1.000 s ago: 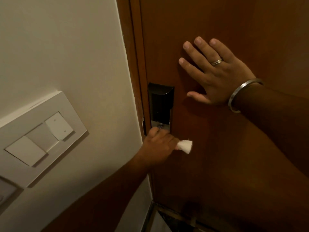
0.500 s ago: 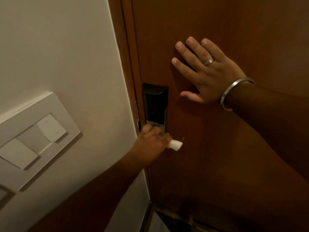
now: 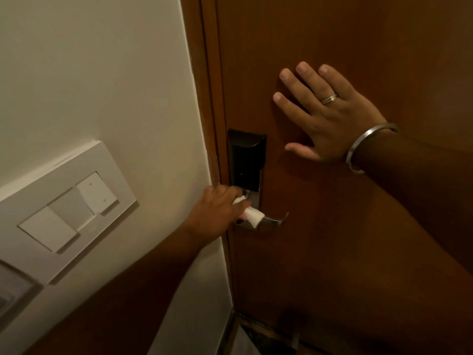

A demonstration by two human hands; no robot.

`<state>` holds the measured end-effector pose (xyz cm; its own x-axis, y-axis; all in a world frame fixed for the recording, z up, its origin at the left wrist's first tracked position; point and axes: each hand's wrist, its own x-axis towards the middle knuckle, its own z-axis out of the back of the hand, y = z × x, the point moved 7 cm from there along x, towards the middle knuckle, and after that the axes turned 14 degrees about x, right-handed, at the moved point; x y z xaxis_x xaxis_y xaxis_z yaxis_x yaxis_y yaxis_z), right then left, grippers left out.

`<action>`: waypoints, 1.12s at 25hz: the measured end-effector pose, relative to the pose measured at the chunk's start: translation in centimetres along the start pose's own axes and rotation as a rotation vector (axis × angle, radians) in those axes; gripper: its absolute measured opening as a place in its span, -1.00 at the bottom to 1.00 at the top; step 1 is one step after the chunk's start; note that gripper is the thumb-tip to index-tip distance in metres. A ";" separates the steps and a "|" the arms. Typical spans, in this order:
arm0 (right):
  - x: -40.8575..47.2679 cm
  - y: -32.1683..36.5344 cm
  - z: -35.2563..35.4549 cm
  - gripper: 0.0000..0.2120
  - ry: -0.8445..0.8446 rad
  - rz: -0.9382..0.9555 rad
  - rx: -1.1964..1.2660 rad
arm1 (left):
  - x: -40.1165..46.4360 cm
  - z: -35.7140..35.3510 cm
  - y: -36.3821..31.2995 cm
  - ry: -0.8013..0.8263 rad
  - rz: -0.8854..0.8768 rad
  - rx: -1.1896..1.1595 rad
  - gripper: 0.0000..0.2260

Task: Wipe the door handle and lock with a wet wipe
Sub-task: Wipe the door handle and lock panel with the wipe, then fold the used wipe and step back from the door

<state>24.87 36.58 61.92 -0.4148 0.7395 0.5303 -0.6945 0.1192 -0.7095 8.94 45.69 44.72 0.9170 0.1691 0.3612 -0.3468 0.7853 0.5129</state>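
A black electronic lock (image 3: 246, 160) is mounted on the brown wooden door (image 3: 358, 47), with a silver lever handle (image 3: 275, 218) just below it. My left hand (image 3: 217, 208) is closed around a bunched white wet wipe (image 3: 252, 216), pressed against the inner end of the lever at the lock plate. The lever's free end sticks out to the right of the wipe. My right hand (image 3: 325, 116) lies flat on the door, fingers spread, up and to the right of the lock. It wears a ring and a metal bangle.
A white switch panel (image 3: 69, 208) sits on the cream wall (image 3: 102, 73) to the left of the door frame (image 3: 212, 98). Dark floor (image 3: 258, 339) shows at the door's bottom edge.
My left hand has drawn the wipe back leftward along the lever toward the lock plate, uncovering the lever's free end. My right hand stays flat on the door.
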 end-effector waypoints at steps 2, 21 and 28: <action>-0.1 0.1 -0.1 -0.13 0.005 0.003 0.002 | 1.0 -0.3 0.6 0.031 -0.049 0.029 -0.55; 0.2 0.2 0.2 -0.14 0.075 -0.020 0.028 | 0.5 2.1 1.1 0.003 0.054 -0.044 -0.73; -0.1 0.2 1.4 -0.30 0.133 -0.037 0.167 | 5.0 3.3 -8.7 0.203 0.218 -0.153 -0.71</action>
<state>23.93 35.53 62.37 -0.3139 0.8187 0.4808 -0.8001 0.0445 -0.5982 15.96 37.72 44.62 0.8504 0.4461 0.2788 -0.5196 0.7954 0.3122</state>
